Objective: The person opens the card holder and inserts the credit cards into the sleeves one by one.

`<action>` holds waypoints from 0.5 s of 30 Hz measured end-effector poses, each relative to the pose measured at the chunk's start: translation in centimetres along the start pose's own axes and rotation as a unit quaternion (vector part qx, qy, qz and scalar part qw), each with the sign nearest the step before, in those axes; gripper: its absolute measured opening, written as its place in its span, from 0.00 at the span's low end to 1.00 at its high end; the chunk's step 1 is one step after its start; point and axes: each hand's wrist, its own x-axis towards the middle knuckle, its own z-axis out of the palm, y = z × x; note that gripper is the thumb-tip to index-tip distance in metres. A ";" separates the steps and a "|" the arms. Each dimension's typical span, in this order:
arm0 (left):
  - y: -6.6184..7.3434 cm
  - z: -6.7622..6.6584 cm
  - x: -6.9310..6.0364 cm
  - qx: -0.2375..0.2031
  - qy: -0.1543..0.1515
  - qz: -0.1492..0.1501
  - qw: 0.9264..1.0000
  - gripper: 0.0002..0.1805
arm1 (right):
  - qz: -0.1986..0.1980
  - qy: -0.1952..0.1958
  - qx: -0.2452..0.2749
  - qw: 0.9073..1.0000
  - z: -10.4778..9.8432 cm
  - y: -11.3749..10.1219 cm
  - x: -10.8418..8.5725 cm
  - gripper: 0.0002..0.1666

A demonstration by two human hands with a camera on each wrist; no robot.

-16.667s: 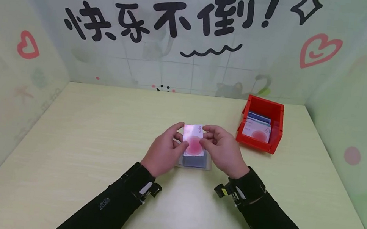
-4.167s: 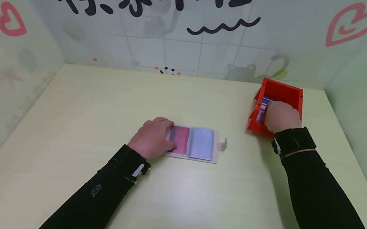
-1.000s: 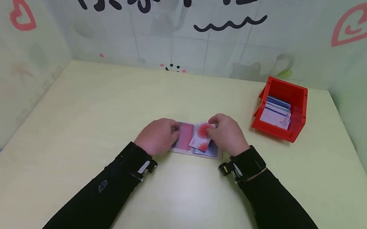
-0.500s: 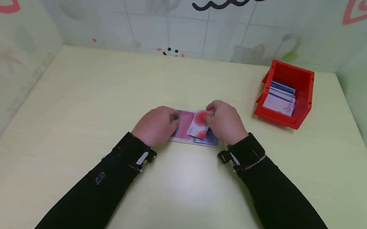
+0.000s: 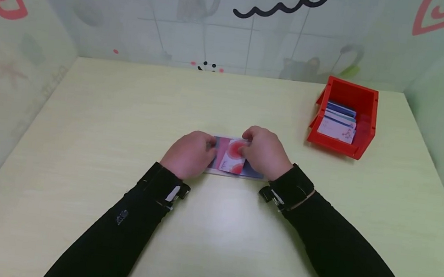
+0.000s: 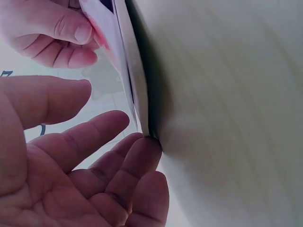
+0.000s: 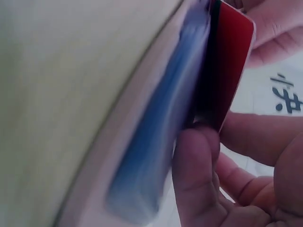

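Bottom of the head frame: left sleeve (image 5: pixel 106 235) and right sleeve (image 5: pixel 342 245), both black, ran out of the picture at the lower edge. Pale tabletop (image 5: pixel 207 257) lay between them, with a glare patch near the centre.

Mid-frame, left of centre: left hand (image 5: pixel 190 153) rested at the card holder (image 5: pixel 254 171), covering its left end. The left wrist view showed the fingers loosely bent, thumb standing apart, a fingertip touching the holder's edge; nothing was gripped.

Just right of centre: right hand (image 5: pixel 264 150) pinched a white card with red circles (image 5: pixel 231 160) between thumb and finger, the other fingers bent in. The card was over the middle of the holder, its upper right corner hidden by the thumb. Its lettering was too small to read. The right wrist view was blurred; the card showed there only as a dark red face.

Upper right: red bin (image 5: pixel 331 146) held a row of cards (image 5: pixel 336 129), mostly overlapped, count unclear. Beyond, the printed backdrop (image 5: pixel 225 42) had its black characters cut off at the top.
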 end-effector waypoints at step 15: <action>-0.2 0.1 -0.1 0.002 0.008 0.019 1.000 0.16 | -0.058 -0.031 -0.063 0.996 0.4 -1.4 -1.3 0.34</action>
